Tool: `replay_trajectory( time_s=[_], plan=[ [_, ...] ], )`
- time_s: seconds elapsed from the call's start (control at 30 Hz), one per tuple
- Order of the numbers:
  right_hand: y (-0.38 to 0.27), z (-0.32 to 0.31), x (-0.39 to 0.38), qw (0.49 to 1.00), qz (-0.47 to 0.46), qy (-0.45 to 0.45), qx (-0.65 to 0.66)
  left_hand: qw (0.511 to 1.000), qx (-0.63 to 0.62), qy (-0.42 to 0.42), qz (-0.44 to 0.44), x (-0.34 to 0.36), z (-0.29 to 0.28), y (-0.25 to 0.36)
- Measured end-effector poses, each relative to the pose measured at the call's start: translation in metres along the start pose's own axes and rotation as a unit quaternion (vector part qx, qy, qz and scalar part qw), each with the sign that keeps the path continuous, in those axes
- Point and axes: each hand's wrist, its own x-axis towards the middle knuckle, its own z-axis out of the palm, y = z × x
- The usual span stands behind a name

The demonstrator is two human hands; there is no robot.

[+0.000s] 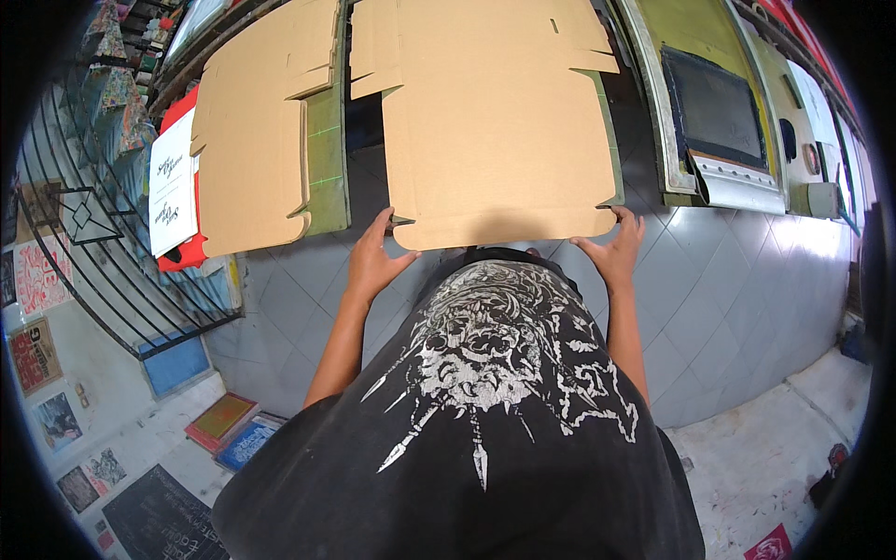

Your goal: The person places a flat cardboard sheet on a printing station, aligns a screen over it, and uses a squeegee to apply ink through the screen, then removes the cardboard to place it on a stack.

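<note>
A flat, die-cut cardboard box blank (504, 140) lies plain brown in front of me, its near edge toward my body. My left hand (378, 257) is at its near left corner, thumb and fingers on either side of the rounded tab. At the near right corner my right hand (613, 252) grips the edge the same way, thumb near the front edge and fingers on the side. Some fingertips are hidden. Under the blank, a green board (607, 131) shows along its right side.
To the left, another cardboard blank (252, 140) rests on a green board (327, 159) with light alignment lines. White printed sheets (175, 187) lie on red material beside it. A framed printing screen (714, 107) stands at the right. A black metal railing (103, 243) runs along the left.
</note>
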Motion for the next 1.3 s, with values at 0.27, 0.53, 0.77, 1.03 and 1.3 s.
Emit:
replay_trajectory(
  time_s=[0.27, 0.53, 0.77, 1.03, 1.3],
  plan=[
    [0.0, -0.002, -0.01, 0.997, -0.003, 0.056, 0.06, 1.0, -0.018, -0.002, 0.009, 0.002, -0.007, 0.0],
    [0.078, -0.057, -0.057, 0.965, 0.154, 0.175, 0.12, 0.985, -0.094, 0.108, 0.1, 0.02, -0.026, 0.033],
    [0.225, -0.256, 0.068, 0.929, 0.23, 0.287, 0.032, 0.877, -0.418, -0.23, 0.063, 0.1, 0.094, 0.239],
    [0.42, -0.282, 0.172, 0.959, 0.246, 0.141, 0.023, 0.95, -0.289, -0.102, -0.067, 0.165, 0.249, 0.368],
    [0.465, -0.29, 0.208, 0.967, 0.238, 0.067, 0.058, 0.95, -0.29, 0.074, -0.094, 0.181, 0.3, 0.376]
  ],
)
